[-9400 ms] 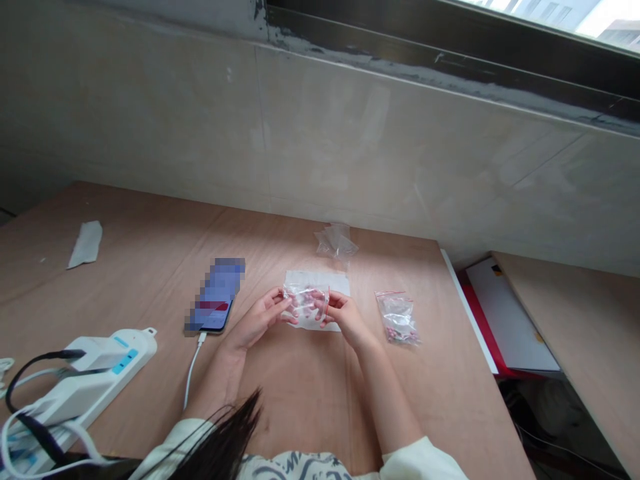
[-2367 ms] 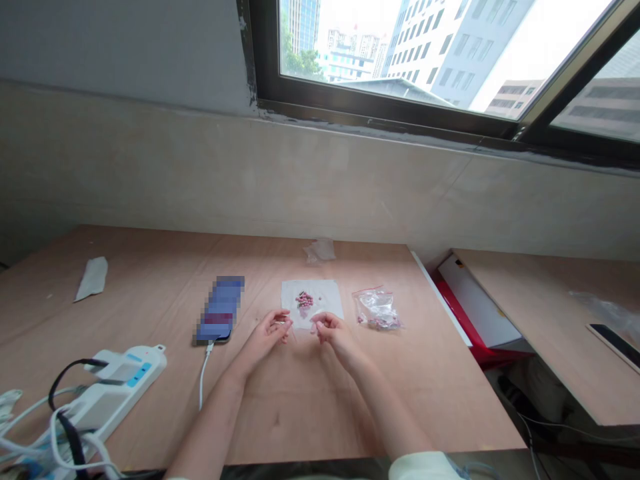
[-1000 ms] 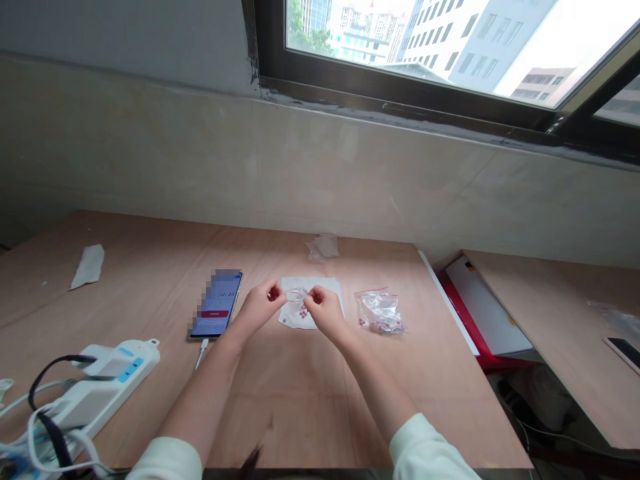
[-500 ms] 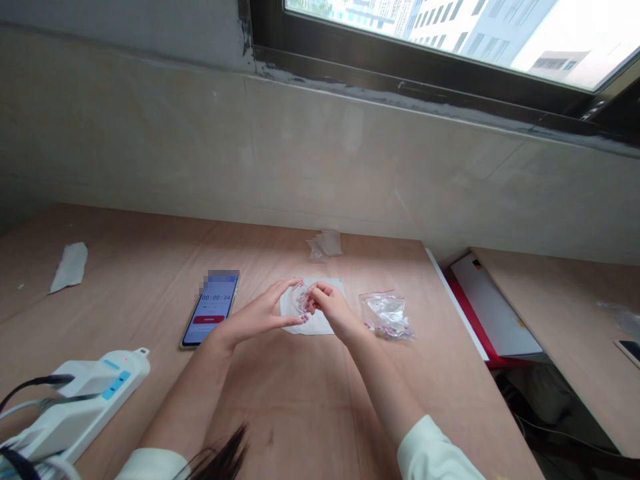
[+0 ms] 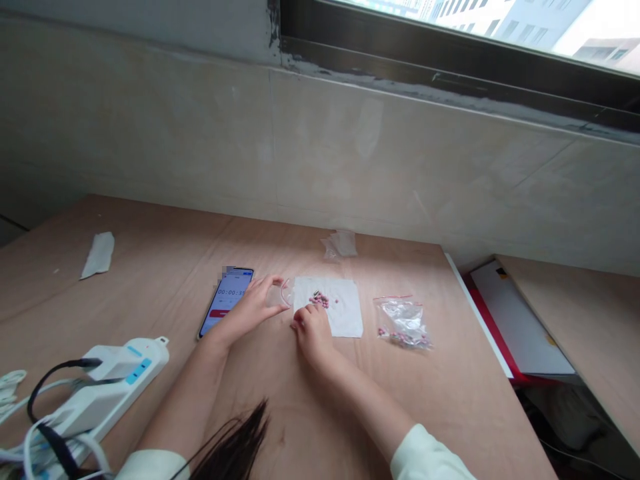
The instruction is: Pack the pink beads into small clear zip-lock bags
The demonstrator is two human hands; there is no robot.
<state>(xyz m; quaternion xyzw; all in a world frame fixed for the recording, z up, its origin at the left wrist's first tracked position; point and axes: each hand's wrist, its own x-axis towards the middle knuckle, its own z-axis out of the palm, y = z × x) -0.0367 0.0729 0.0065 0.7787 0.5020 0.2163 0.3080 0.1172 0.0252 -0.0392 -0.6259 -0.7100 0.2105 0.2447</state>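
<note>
Below both my hands the tabletop (image 5: 165, 267) spreads out to the wall, and nearer me, off to the left of my left grip (image 5: 253, 300), sits the power strip (image 5: 127, 373) with its cables. The white sheet (image 5: 347, 320) lies flat, partly covered by my right grip (image 5: 314, 327) and otherwise beyond and right of it. The phone (image 5: 227, 300) rests just left of my left grip, which overlaps its edge in view. Farther right of my right grip is the filled bag (image 5: 404, 320); beyond both grips, near the wall, lie flat clear packets (image 5: 343, 244). Thumb and fingers of my left grip curve apart around the small clear bag (image 5: 287, 293), keeping it between their tips; it looks feather-light, limp and slick, so I judge it best held by its rim, lightly, lest it fold or slip. My right grip has its fingers bent and bunched, tips partly hidden, and I cannot tell whether they pinch anything. Just beyond those knuckles the pink pieces (image 5: 320, 300) sit clustered on the sheet, tiny, probably hard and apt to roll, better taken singly at their sides between fingertips.
</note>
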